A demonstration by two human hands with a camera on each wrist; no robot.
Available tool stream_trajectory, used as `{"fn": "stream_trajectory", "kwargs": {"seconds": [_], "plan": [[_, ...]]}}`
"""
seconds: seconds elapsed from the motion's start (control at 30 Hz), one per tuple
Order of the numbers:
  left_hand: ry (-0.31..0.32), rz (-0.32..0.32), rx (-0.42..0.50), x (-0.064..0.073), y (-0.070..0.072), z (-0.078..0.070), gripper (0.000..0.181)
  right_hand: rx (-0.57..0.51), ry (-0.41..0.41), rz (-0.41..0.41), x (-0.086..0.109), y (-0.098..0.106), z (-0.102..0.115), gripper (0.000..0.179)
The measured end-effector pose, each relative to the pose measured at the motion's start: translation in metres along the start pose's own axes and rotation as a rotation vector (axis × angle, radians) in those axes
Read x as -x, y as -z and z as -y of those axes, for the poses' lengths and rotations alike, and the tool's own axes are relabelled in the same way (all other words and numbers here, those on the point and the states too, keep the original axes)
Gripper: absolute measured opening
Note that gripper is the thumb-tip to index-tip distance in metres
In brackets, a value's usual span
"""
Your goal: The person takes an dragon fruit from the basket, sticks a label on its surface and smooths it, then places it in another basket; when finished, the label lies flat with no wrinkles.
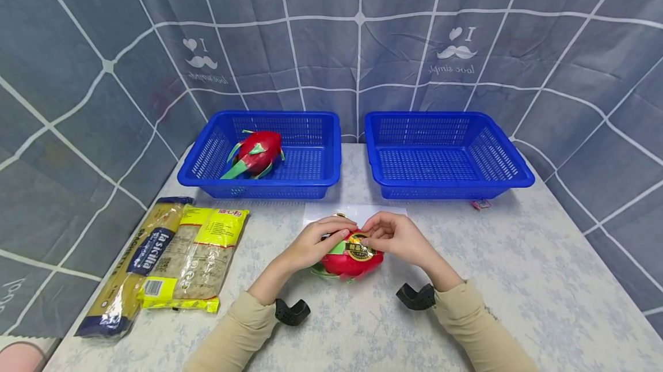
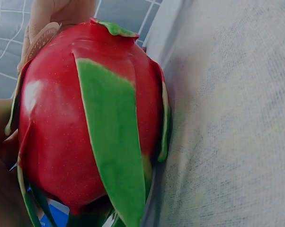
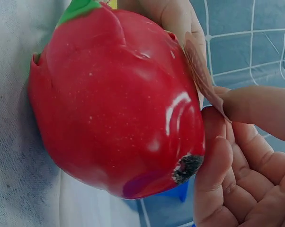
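A red dragon fruit [image 1: 348, 268] with green scales lies on the table between both hands. My left hand [image 1: 316, 242] grips it from the left and over the top. A round black-and-gold sticker [image 1: 359, 247] sits on the fruit's upper side. My right hand [image 1: 401, 238] pinches the sticker's edge between thumb and fingers. In the right wrist view, the sticker [image 3: 199, 71] stands partly off the red skin, its edge under the thumb. The left wrist view shows the fruit [image 2: 57, 137] close up, a broad green scale across it.
Behind stand two blue baskets: the left basket [image 1: 331, 173] holds another dragon fruit [image 1: 264, 150], the right basket [image 1: 450, 183] nothing. A spaghetti pack [image 1: 140, 262] and a yellow-and-clear food bag [image 1: 202, 262] lie at left. A white sheet [image 1: 385, 209] lies behind the hands, a small pink wrapper [image 1: 480, 204] at right.
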State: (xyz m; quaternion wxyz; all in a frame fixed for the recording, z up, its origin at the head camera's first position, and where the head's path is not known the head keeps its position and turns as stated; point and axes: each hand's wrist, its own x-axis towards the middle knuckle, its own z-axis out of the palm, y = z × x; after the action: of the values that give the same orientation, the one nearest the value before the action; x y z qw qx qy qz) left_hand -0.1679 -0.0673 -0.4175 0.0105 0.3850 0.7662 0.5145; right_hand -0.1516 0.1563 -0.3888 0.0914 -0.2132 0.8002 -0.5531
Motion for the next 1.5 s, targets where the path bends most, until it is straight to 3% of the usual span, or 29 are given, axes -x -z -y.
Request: {"fn": "stream_trajectory", "kwargs": {"seconds": [0.07,0.17,0.33,0.43,0.6,0.7,0.87,1.0,1.2,1.33,1.5], "plan": [[0.0,0.004,0.014,-0.001,0.002,-0.011,0.024,0.01,0.009,0.004,0.0,0.0,0.001,0.02],[-0.003,0.001,0.02,-0.001,0.002,-0.011,0.024,0.011,0.011,0.006,0.001,0.001,0.0,0.02],[-0.005,-0.031,0.012,0.0,-0.003,0.0,0.023,0.024,0.01,0.001,0.002,0.0,0.0,0.02],[0.007,-0.048,0.02,0.0,-0.005,-0.005,0.022,0.126,0.013,-0.016,0.003,0.0,0.002,0.019],[0.011,-0.053,0.054,-0.001,-0.002,-0.025,0.021,0.27,0.044,-0.005,0.006,0.001,0.003,0.017],[0.022,-0.052,0.073,-0.001,0.0,-0.032,0.02,0.203,0.061,0.03,0.006,0.0,-0.005,0.017],[0.019,-0.062,0.11,-0.001,0.0,-0.03,0.02,-0.001,0.086,0.093,0.008,-0.009,-0.022,0.022],[0.022,-0.085,0.16,-0.001,-0.001,-0.027,0.019,-0.127,0.075,0.076,0.01,-0.017,-0.032,0.027],[0.068,-0.148,0.18,0.0,-0.001,-0.027,0.017,-0.15,0.078,0.019,0.009,-0.022,-0.036,0.03],[0.104,-0.126,0.156,0.001,-0.003,-0.032,0.011,-0.149,0.105,-0.005,0.009,-0.022,-0.037,0.029],[0.076,-0.139,0.09,0.001,-0.007,-0.033,0.015,-0.197,0.088,-0.025,0.01,-0.023,-0.035,0.021]]}}
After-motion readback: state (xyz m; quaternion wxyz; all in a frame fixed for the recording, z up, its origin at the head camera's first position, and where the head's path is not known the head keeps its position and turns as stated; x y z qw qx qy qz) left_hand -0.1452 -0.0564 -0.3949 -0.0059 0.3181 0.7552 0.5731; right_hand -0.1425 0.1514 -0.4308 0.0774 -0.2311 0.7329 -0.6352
